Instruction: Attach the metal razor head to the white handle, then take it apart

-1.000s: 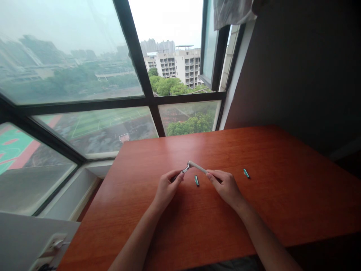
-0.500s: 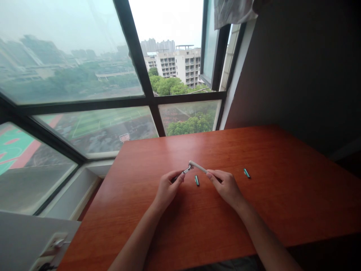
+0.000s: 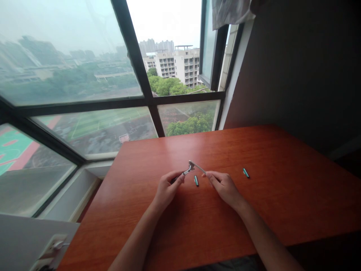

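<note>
My left hand (image 3: 168, 188) is closed around the dark grip of a razor handle (image 3: 187, 171), whose silvery neck points up and to the right. Between the fingers of my right hand (image 3: 223, 185) is a thin pale stick (image 3: 199, 167), slanting up to the left. The stick's far end meets the razor handle's tip; a small brownish part shows there, too small to make out. A green-and-black razor cartridge (image 3: 196, 180) lies on the table between my hands. Another razor cartridge (image 3: 246, 173) rests farther right, beyond my right hand.
The reddish-brown wooden table (image 3: 135, 233) stretches under both forearms. Dark-framed windows (image 3: 149, 99) rise behind its far edge, and a dark wall (image 3: 293, 75) stands on the right. At lower left, a wall socket (image 3: 55, 244) has a plug in it.
The pale stick has turned slightly in my right hand and now looks thinner, with the brownish part at its end more visible. My left hand and the cartridges stay put.
</note>
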A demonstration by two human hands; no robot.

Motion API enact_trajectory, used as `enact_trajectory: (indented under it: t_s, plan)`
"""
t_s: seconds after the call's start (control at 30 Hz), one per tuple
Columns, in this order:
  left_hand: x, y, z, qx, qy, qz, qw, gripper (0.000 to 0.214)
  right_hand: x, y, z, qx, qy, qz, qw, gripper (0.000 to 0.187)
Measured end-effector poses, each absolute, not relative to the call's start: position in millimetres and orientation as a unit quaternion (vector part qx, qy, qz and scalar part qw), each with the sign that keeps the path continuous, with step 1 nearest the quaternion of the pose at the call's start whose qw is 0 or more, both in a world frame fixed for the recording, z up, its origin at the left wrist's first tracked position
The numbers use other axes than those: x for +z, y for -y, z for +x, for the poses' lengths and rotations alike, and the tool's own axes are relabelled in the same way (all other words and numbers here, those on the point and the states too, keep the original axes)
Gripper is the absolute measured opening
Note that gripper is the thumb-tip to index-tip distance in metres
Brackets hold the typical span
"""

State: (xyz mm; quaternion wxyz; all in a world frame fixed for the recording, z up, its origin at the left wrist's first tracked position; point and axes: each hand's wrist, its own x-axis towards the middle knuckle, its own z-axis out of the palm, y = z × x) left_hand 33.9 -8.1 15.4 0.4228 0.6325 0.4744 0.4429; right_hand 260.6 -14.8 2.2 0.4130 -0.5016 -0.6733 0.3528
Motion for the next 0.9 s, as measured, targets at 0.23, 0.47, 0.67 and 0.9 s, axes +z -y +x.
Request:
enact_trajectory:
  t_s: [0.23,0.47,0.67,0.9]
  plan:
    - [19.6,7.7,32.6,0.482,-0.503,0.586,0.414,0.035,1.1,15.1,260.6,0.43,0.642,-0.485,0.41,0.042]
    - [19.1,9.6,36.6,0.431,-0.464,0.62,0.463,0.033,-1.1,15.4,259.5,0.459,0.622,-0.477,0.417,0.043]
    - [18.5,8.1,34.8,0.474,-0.488,0.585,0.442,0.033,0.6,15.8,259.6,0.465,0.619,-0.476,0.419,0.043]
    - [15.5,7.8,34.3,0.438,-0.459,0.616,0.467,0.03,0.8,15.4,259.6,0.455,0.623,-0.482,0.416,0.043]
